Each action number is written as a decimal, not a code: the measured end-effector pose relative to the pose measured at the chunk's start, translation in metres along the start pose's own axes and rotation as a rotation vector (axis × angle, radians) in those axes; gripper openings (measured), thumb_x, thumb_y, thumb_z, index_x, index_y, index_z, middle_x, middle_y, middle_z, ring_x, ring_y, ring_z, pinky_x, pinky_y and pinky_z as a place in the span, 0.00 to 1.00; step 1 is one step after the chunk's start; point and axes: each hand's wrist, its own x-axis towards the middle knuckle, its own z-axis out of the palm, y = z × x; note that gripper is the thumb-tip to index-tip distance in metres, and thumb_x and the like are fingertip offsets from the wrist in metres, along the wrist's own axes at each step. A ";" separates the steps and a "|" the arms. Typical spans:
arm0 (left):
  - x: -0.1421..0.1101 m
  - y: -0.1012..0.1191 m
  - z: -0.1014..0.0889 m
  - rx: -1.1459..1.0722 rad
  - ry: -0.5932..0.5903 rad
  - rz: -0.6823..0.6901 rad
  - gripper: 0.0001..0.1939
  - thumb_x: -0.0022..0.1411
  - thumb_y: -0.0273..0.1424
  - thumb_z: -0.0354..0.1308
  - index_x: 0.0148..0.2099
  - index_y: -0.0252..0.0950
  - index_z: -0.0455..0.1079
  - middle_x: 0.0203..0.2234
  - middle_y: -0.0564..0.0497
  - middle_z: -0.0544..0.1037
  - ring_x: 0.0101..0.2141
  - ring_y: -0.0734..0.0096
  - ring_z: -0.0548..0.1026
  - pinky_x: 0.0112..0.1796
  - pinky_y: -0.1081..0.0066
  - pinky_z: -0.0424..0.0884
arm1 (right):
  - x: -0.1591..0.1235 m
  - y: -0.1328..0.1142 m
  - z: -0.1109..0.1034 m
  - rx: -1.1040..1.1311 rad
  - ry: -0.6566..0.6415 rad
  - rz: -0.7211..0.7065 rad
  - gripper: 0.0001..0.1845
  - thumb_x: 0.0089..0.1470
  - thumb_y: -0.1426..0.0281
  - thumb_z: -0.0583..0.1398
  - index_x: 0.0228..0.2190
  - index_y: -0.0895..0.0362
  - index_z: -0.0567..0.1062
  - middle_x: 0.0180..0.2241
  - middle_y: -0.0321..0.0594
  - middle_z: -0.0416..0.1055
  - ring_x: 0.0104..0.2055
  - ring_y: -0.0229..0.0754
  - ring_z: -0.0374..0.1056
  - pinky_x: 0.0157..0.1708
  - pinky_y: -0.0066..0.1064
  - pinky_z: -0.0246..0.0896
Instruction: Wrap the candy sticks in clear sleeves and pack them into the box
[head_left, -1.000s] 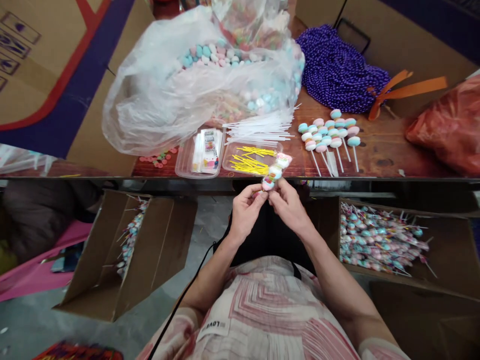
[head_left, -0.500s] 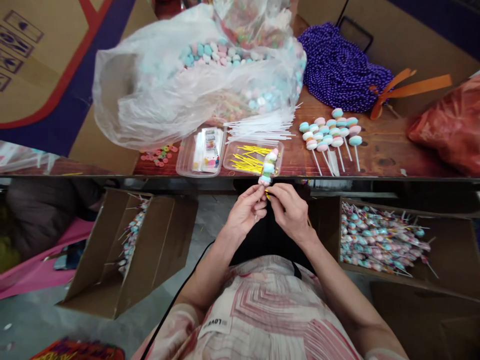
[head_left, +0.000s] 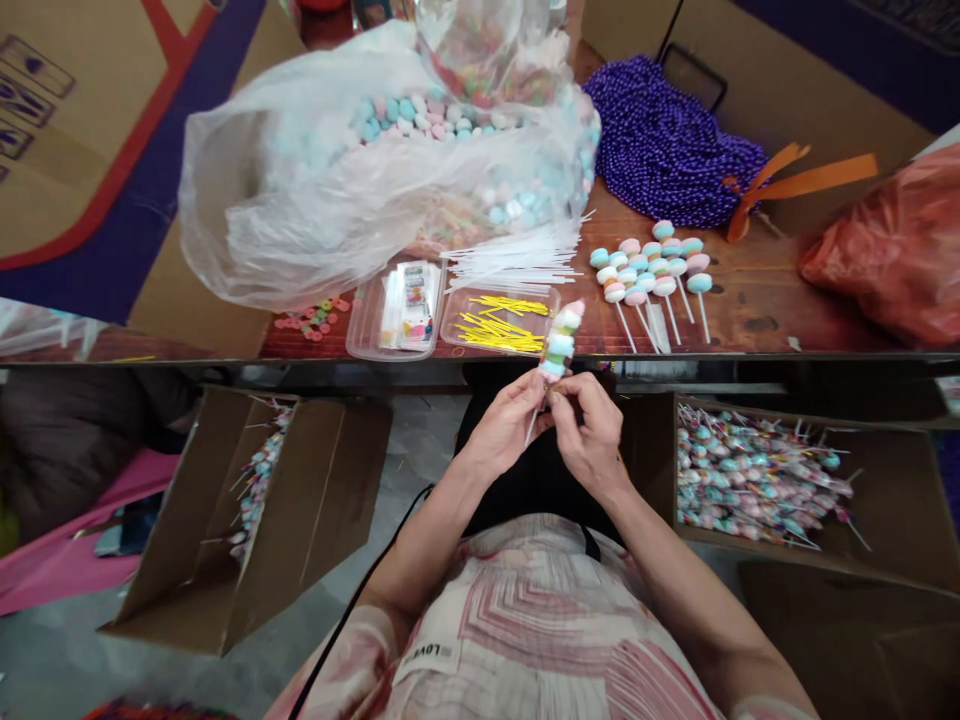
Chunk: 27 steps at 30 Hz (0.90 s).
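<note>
A marshmallow candy skewer point(head_left: 559, 345) in pink, white, blue and green stands tilted over the table's front edge, seemingly in a clear wrapper. My left hand point(head_left: 508, 422) is closed around its lower end, and the white stick point(head_left: 532, 424) pokes out below the fingers. Close against it, my right hand point(head_left: 589, 430) pinches at the base of the candy. A bit of yellow twist tie shows at those fingertips, mostly hidden. Just beyond my hands, a clear plastic tray point(head_left: 450, 333) holds loose yellow twist ties point(head_left: 491, 328).
Behind lie white sticks point(head_left: 517, 258), a tray of printed cards point(head_left: 411, 305), a big bag of marshmallows point(head_left: 300, 190), candy-topped sticks point(head_left: 649, 270) and purple bead strings point(head_left: 667, 140). Cardboard boxes with wrapped skewers stand low at left point(head_left: 315, 500) and right point(head_left: 885, 500).
The skewer and both hands have shifted slightly right, and the skewer leans more to the right. The yellow tie end, visible before beside my right fingers, is now mostly covered by them.
</note>
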 end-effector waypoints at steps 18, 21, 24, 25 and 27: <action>0.000 -0.052 0.044 0.411 -0.046 0.194 0.09 0.57 0.38 0.68 0.35 0.38 0.77 0.31 0.49 0.76 0.33 0.68 0.72 0.39 0.65 0.70 | -0.063 -0.005 -0.071 0.128 0.173 0.490 0.10 0.60 0.62 0.62 0.34 0.54 0.81 0.25 0.35 0.71 0.25 0.37 0.63 0.24 0.30 0.57; 0.006 -0.062 0.054 0.683 -0.043 0.421 0.08 0.58 0.30 0.67 0.28 0.40 0.73 0.30 0.47 0.76 0.35 0.64 0.72 0.42 0.60 0.70 | -0.074 -0.003 -0.070 0.107 0.214 0.558 0.12 0.57 0.60 0.64 0.29 0.56 0.79 0.23 0.34 0.69 0.24 0.36 0.61 0.25 0.30 0.55; 0.013 -0.048 0.051 0.854 -0.235 0.470 0.10 0.63 0.27 0.62 0.27 0.41 0.73 0.31 0.46 0.78 0.35 0.64 0.74 0.42 0.60 0.70 | -0.077 0.016 -0.072 0.256 0.395 0.653 0.12 0.53 0.59 0.66 0.27 0.55 0.77 0.22 0.33 0.66 0.23 0.34 0.56 0.23 0.30 0.50; 0.015 -0.035 0.047 0.870 -0.261 0.493 0.10 0.64 0.27 0.61 0.28 0.41 0.74 0.32 0.46 0.78 0.36 0.64 0.75 0.42 0.62 0.71 | -0.078 0.028 -0.077 0.301 0.486 0.687 0.12 0.51 0.59 0.67 0.28 0.55 0.76 0.22 0.33 0.65 0.23 0.34 0.55 0.23 0.30 0.48; 0.018 0.003 0.028 0.891 -0.105 0.623 0.09 0.63 0.28 0.61 0.30 0.40 0.77 0.34 0.46 0.78 0.39 0.64 0.75 0.46 0.63 0.70 | -0.082 0.063 -0.094 0.352 0.629 0.743 0.14 0.46 0.57 0.68 0.25 0.52 0.73 0.22 0.33 0.62 0.20 0.34 0.52 0.20 0.32 0.45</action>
